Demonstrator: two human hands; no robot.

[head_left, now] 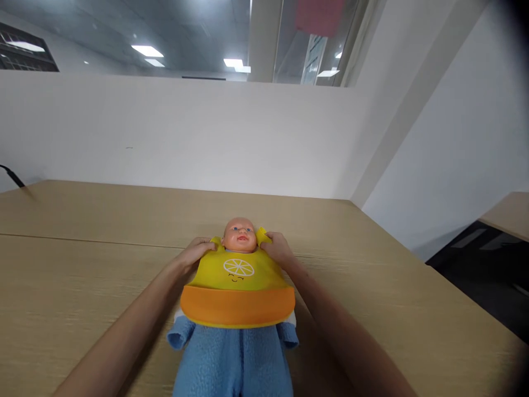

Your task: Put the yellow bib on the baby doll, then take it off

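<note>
A baby doll [240, 236] in a blue fleece outfit [231, 358] lies face up, its head toward the wall. Over its chest is a yellow bib [238, 269] with a white citrus slice, a small smiling face and an orange catch pocket [237, 306] along the bottom. My left hand [198, 251] is closed on the bib's left neck strap beside the doll's head. On the other side, my right hand [278, 249] pinches the right strap, whose yellow end [262, 236] sticks up by the doll's cheek. The straps behind the neck are hidden.
The doll rests on a wooden table [103, 275] with a seam running across it. A white wall [185, 138] with windows above stands at the far edge. A black cable [12, 176] lies at the far left, and a dark gap [475, 275] opens beyond the right edge.
</note>
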